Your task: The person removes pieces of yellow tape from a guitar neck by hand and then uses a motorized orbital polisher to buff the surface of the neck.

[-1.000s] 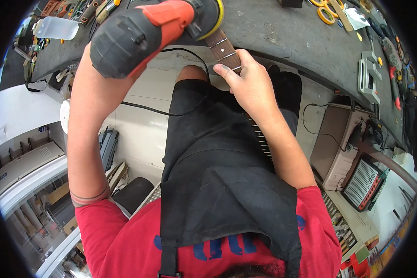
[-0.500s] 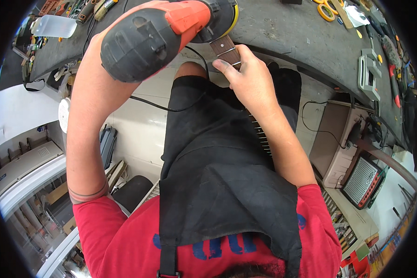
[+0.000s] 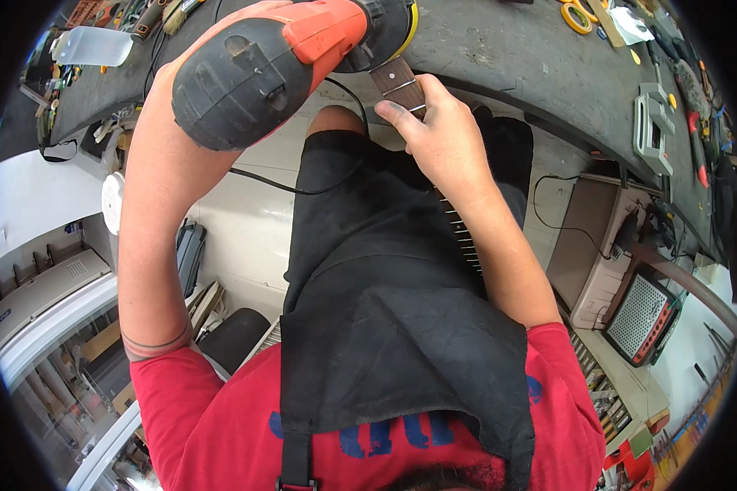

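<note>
An orange and black power sander [image 3: 241, 82] is gripped by my left hand [image 3: 195, 47], whose fingers are mostly hidden behind its housing. The tool's round disc, edged in yellow [image 3: 414, 29], sits at the head end of a guitar neck [image 3: 398, 80] with a dark wooden fretboard, metal frets and dot inlays. Whether disc and wood touch, I cannot tell. My right hand [image 3: 446, 135] is closed round the neck just below the disc, thumb across the fretboard. More of the fretted neck [image 3: 458, 225] shows under my right forearm, running down beside my black apron [image 3: 368, 245].
A dark workbench [image 3: 483, 49] curves across the far side, with yellow tape rolls [image 3: 577, 18], a clear plastic bottle [image 3: 97, 46] and a grey clamp-like tool [image 3: 653, 131]. The black power cord [image 3: 282, 188] loops past my left knee. An amplifier [image 3: 643, 319] stands at right.
The sander has shifted very slightly left and down along with my left hand. My right hand keeps its grip on the guitar neck.
</note>
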A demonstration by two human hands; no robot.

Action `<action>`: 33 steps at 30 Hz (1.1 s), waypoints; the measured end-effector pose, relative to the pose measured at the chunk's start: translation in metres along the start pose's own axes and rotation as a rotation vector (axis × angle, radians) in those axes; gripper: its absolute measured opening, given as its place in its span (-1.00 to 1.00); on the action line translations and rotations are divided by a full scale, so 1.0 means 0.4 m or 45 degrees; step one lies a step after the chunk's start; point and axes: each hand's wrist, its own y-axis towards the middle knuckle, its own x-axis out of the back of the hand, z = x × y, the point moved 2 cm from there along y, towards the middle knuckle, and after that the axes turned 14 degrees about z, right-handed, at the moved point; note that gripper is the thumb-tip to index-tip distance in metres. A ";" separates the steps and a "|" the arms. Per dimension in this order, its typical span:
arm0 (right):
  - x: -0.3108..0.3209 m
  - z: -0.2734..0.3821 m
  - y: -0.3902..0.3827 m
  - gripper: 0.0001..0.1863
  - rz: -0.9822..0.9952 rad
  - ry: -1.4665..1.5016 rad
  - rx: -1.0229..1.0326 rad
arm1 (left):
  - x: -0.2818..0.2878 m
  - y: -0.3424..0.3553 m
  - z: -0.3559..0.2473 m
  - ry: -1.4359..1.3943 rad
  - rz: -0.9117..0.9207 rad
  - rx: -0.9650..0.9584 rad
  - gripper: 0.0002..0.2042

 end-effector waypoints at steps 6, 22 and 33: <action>0.000 -0.005 0.004 -0.50 0.007 0.062 0.019 | -0.011 -0.011 0.001 0.053 -0.015 -0.025 -0.52; 0.025 0.001 0.005 -0.52 0.196 0.344 -0.050 | -0.010 -0.006 -0.068 -0.223 -0.120 -0.378 -0.41; 0.027 -0.003 0.006 -0.60 0.251 0.460 -0.023 | -0.019 -0.019 -0.072 -0.337 -0.086 -0.306 -0.39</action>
